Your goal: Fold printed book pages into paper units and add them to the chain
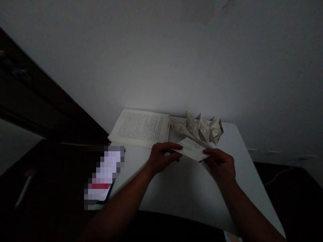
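A folded piece of printed paper [192, 149] is held up above the white table, tilted, between my two hands. My left hand [164, 156] pinches its left corner between thumb and fingers. At the right corner, my right hand [220, 164] grips it the same way, thumb on top and fingers underneath. Just beyond it stand several folded paper boats [191, 126] made of printed pages, lined up side by side. To their left lies a stack of printed pages [141, 126], flat on the table.
The white table [176, 191] stands against a pale wall [161, 60]. A phone [107, 174] with a lit, blurred screen lies at its left edge. Dark wooden furniture or a door frame [45, 90] rises at the left. A thin cable [277, 174] runs at the right.
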Motion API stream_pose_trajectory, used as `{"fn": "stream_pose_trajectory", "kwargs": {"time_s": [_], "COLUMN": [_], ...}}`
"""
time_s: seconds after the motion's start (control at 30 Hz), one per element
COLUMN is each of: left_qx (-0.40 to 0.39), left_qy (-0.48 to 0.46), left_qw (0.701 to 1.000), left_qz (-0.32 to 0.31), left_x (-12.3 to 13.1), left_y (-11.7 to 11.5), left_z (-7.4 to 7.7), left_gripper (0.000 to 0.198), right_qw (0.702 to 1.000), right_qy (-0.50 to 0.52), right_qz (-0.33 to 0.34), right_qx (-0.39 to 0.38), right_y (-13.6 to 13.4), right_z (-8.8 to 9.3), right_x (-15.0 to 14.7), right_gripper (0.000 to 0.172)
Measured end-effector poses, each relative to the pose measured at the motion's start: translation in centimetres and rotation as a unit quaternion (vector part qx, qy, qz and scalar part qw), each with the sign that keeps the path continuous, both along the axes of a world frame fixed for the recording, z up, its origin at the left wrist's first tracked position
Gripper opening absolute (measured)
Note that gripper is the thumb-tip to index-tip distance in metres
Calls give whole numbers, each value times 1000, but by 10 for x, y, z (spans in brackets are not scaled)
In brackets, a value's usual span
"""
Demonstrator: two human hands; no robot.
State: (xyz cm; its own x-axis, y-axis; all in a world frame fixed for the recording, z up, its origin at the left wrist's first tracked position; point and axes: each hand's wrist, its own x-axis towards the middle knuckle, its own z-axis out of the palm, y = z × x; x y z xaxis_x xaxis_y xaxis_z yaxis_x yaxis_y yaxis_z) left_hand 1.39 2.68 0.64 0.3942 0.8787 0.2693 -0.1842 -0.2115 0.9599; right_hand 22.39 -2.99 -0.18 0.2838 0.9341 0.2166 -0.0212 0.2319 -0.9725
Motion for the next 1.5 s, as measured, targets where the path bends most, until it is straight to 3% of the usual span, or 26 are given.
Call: {"fn": "stream_pose_trajectory", "kwargs": {"time_s": [0.2, 0.5, 0.77, 1.1, 1.5], "left_qx": [-25, -34, 41, 90, 56], "left_qy": [-13, 2, 47, 113, 100], "left_qw": [999, 997, 990, 974, 979], "left_qz": [31, 74, 124, 175, 168], "left_x": [1, 3, 2, 2, 7], "left_y": [-2, -1, -4, -4, -5], "left_z": [7, 7, 2, -5, -3], "left_gripper": [23, 22, 17, 26, 27], "right_qw": [999, 1000, 999, 994, 993], "right_qy": [16, -11, -11, -43, -53], "right_qz": [27, 5, -39, -96, -106], "right_qx": [13, 18, 5, -34, -26], "right_y": [1, 2, 2, 2, 2], "right_z": [-1, 4, 0, 2, 7], "right_x": [-2, -7, -8, -11, -18], "right_gripper": [14, 13, 8, 16, 20]}}
